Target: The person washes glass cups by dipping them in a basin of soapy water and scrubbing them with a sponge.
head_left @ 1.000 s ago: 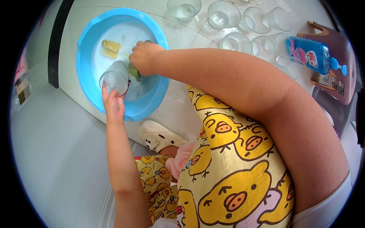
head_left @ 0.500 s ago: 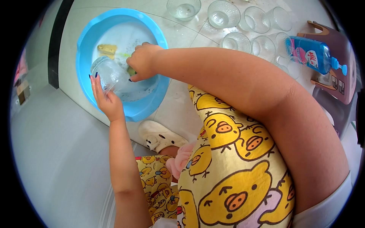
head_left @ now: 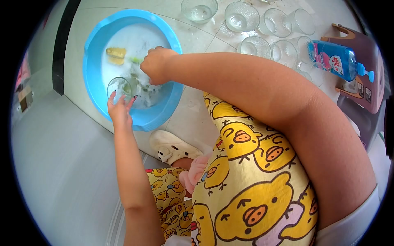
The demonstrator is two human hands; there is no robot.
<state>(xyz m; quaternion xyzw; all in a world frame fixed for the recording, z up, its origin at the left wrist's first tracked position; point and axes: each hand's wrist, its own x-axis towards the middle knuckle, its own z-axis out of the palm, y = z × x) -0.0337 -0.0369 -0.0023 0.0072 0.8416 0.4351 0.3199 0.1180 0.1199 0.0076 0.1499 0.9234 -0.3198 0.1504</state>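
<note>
A light blue plastic basin (head_left: 91, 88) holds sudsy water. At its near-left side my left hand (head_left: 119, 111) has its fingers around a clear drinking glass (head_left: 115, 84), whose round rim faces up. My right hand (head_left: 157, 65) is over the basin's right half with fingers curled inward. What it grips, if anything, is hidden. Greenish patches show in the water between the hands, too unclear to name. A yellow sponge-like piece (head_left: 116, 55) lies in the suds beyond the glass.
Several clear glasses (head_left: 276, 22) and a glass bowl (head_left: 199, 11) stand on the tiled floor at the upper right. Beside them lies a blue pump bottle (head_left: 337, 60) by a brownish-pink container (head_left: 371, 69). A white clog (head_left: 172, 147) is just below the basin.
The glass has turned from lying tilted on its side to showing its rim upward, as my left hand shifted its hold. My right hand has moved slightly; its fingers are more tucked in.
</note>
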